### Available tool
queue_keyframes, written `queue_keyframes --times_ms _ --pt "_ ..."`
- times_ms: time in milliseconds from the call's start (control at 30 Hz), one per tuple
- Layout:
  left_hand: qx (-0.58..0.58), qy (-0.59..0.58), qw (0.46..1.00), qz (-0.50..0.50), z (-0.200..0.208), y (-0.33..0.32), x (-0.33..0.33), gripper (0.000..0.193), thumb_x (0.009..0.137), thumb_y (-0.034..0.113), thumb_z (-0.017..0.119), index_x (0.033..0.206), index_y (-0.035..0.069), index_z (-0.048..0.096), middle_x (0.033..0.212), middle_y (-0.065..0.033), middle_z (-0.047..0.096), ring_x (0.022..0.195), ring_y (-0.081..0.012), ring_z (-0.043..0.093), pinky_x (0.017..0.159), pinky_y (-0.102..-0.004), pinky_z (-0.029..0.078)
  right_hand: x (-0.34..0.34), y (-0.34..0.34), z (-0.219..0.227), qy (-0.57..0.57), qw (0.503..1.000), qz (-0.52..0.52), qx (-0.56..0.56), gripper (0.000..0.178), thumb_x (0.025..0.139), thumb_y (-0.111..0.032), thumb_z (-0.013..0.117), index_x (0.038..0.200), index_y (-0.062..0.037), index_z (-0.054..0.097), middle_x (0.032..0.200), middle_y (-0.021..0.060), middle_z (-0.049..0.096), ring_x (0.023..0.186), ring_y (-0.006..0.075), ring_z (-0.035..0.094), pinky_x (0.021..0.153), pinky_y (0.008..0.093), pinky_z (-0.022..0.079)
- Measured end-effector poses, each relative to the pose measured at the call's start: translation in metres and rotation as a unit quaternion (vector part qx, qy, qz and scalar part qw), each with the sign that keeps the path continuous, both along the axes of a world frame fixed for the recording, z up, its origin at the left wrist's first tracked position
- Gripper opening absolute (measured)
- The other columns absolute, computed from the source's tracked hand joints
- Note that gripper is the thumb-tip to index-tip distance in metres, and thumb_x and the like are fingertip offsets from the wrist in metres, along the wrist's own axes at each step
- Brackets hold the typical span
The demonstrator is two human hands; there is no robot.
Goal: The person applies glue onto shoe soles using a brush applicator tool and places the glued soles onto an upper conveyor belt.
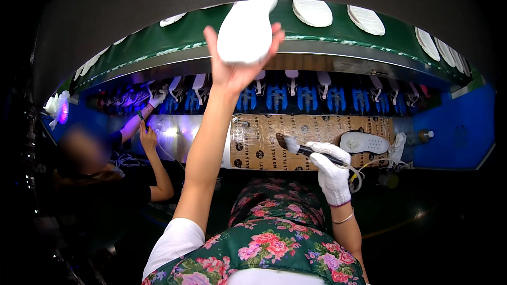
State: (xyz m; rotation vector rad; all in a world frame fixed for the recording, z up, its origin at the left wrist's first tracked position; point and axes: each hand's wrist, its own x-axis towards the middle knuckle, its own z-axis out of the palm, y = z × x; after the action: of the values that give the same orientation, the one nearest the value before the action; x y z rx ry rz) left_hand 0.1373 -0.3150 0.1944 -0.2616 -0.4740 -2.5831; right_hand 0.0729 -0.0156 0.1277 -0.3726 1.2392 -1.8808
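My bare left hand [235,68] reaches far ahead to the green belt, its thumb and fingers spread along both sides of a white shoe sole [244,37]. The sole's heel end lies in my palm, and its far end is cut off by a dark cover. In a white knit glove, my right hand [331,174] grips a dark-handled brush [303,150] above the cardboard-covered bench. The brush's bristles point left, and a thin clear tube [358,180] loops near its handle. Just beyond that hand, a perforated pale sole [364,142] lies on the bench.
Other white soles [312,12] lie along the green belt [338,29]. Below it runs a row of blue holders [276,99] with pale straps. Cardboard [253,132] covers the bench; a bottle [420,136] stands at its right. At left, a co-worker's gloved hand [158,96] reaches toward the row.
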Motion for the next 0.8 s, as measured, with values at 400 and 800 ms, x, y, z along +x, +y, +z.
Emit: queue_keyframes --times_ms 400,800 --pt "-0.168 -0.298 0.832 0.437 0.0 -0.077 -0.025 0.04 0.095 0.02 0.054 0.12 -0.012 0.051 0.114 -0.0234 0.06 0.091 -0.0268 0.064 0.079 -0.0334 0.056 0.031 0.009 -0.047 -0.004 0.996 0.023 0.089 0.019 0.081 0.004 0.073 0.099 0.0019 0.073 0.096 0.0078 0.072 0.085 0.0121 0.067 0.078 0.0244 0.054" --pt "-0.68 -0.5 0.335 0.418 -0.01 -0.178 0.059 0.054 0.086 0.004 0.063 0.138 0.001 0.046 0.131 -0.0161 0.052 0.089 -0.0184 0.064 0.081 -0.031 0.052 0.039 -0.006 -0.045 -0.049 0.994 0.063 0.08 0.022 0.083 0.002 0.072 0.105 0.0032 0.071 0.098 0.009 0.072 0.085 0.0121 0.066 0.076 0.0231 0.054"
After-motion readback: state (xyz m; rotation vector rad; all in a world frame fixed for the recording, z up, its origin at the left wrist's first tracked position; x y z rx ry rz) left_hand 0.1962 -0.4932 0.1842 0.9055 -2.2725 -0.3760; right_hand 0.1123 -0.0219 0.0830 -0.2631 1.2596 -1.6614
